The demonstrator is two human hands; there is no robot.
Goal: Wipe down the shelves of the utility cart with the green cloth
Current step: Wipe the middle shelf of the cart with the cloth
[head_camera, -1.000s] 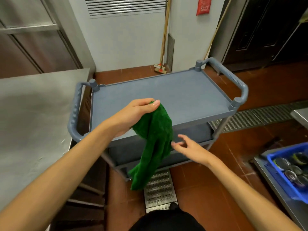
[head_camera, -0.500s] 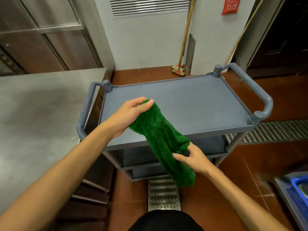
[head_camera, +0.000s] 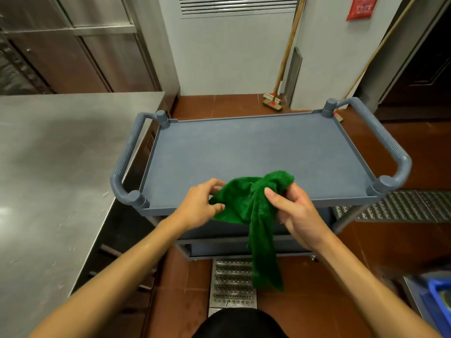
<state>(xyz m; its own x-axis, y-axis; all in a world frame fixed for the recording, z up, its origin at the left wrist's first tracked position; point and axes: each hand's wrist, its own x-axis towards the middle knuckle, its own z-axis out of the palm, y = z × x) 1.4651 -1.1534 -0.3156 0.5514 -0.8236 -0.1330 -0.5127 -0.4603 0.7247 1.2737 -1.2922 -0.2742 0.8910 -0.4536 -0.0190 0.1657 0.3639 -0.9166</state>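
A grey-blue utility cart (head_camera: 256,152) stands in front of me, its bare top shelf facing up; two lower shelves show only as front edges under it. The green cloth (head_camera: 246,198) is bunched over the near edge of the top shelf, with one long end hanging down toward the floor. My left hand (head_camera: 197,206) pinches its left part. My right hand (head_camera: 295,211) grips its right part, thumb on top. Both hands hover at the cart's front rim.
A steel worktable (head_camera: 61,167) runs along the left, close to the cart's left handle (head_camera: 124,167). A blue crate (head_camera: 439,298) sits at the lower right. Floor drain grates (head_camera: 231,281) lie under and right of the cart. A broom (head_camera: 280,76) leans on the back wall.
My right hand rose from the cloth's lower end to its upper part. My left hand dropped toward the cart's front edge. The cloth is now gathered between both hands.
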